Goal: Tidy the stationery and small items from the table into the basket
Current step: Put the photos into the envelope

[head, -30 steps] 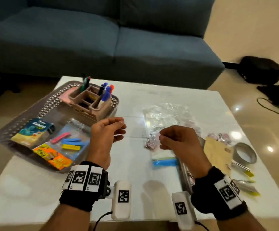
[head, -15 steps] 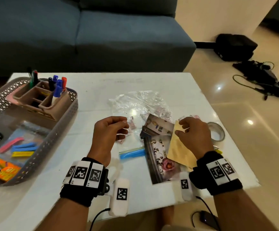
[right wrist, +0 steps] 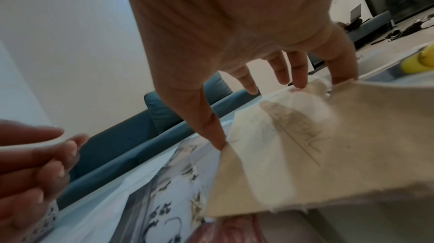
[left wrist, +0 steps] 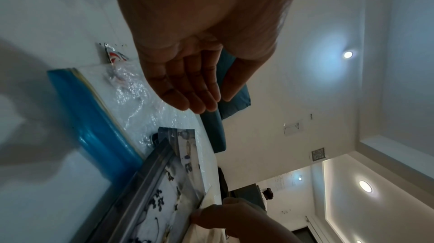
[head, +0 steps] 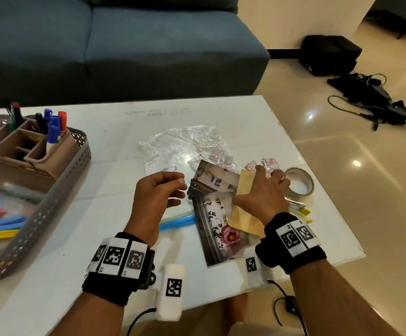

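The grey perforated basket [head: 59,214] stands at the table's left with a pen organiser [head: 27,151], coloured clips and packets in it. Hovering over a clear zip bag [head: 185,146] with a blue strip [left wrist: 94,117], my left hand [head: 163,192] has relaxed fingers [left wrist: 197,87] and holds nothing. My right hand [head: 262,190] lies spread over a brown envelope [head: 245,221], thumb tip at its left edge and fingertips [right wrist: 293,79] at the far edge. The envelope [right wrist: 317,163] bows up under the palm. It overlaps two photos [head: 216,224].
A tape roll [head: 301,183] lies just right of my right hand, with small sachets [head: 269,163] beyond it and yellow-tipped clips [head: 301,210] near the right table edge. A blue sofa [head: 148,44] stands behind the table. Bags and cables lie on the floor at right.
My right hand has moved right from the zip bag onto the brown envelope and now lies spread over it. The view has swung right. My left hand has stayed over the bag.
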